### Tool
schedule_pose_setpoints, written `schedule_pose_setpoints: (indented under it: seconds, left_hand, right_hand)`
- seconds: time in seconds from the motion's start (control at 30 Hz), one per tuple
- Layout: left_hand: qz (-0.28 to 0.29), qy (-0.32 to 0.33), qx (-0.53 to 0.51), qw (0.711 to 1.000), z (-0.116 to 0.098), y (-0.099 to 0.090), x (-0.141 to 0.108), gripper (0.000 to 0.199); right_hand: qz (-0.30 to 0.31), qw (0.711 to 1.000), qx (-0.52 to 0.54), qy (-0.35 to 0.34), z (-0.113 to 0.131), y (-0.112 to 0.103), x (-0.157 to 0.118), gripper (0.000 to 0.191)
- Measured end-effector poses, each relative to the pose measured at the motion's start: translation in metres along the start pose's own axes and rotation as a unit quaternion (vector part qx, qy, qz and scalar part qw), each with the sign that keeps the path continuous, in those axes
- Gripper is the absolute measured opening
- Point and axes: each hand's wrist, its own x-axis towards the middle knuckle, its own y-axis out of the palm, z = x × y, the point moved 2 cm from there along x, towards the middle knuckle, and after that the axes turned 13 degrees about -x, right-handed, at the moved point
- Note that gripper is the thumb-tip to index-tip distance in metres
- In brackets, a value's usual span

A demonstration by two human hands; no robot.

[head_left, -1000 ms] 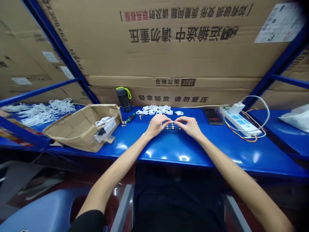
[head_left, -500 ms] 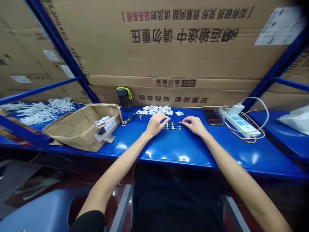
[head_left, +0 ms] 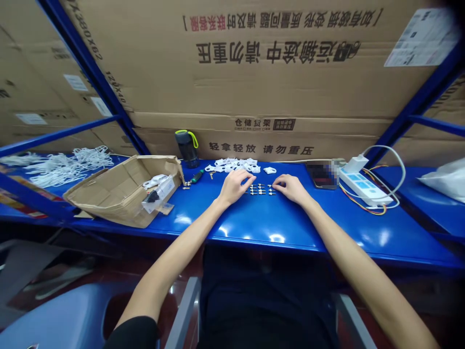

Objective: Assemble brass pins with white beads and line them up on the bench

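Small metal pin-like parts [head_left: 260, 189] lie in tidy rows on the blue shelf top [head_left: 276, 223], between my hands. My left hand [head_left: 236, 186] rests at the left end of the rows, fingertips close to them, holding nothing I can see. My right hand [head_left: 288, 189] lies at the right end, its fingertips at or touching the nearest parts. A heap of white plastic pieces [head_left: 234, 166] sits just beyond my left hand, and a single white piece [head_left: 269, 170] lies apart from it.
An open cardboard box [head_left: 123, 191] with packaged items stands to the left, next to a green-handled tool [head_left: 197, 176] and a water bottle [head_left: 187, 148]. White cords [head_left: 61, 167] lie far left. A phone [head_left: 321, 174], power strip [head_left: 365, 186] and plastic bag [head_left: 445, 179] lie right.
My hands, together over the metal parts a second ago, have moved apart to either end of the rows. The parts now lie spread out in rows.
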Motion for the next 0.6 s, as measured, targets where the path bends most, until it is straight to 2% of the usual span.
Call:
schedule_pose_setpoints:
  seconds: [0.6]
  left_hand:
    - [-0.006, 0.0, 0.005, 1.0, 0.0012, -0.0026, 0.0003, 0.033]
  right_hand:
    - [0.006, 1.0, -0.014, -0.006, 0.0023, -0.005, -0.0018, 0.015]
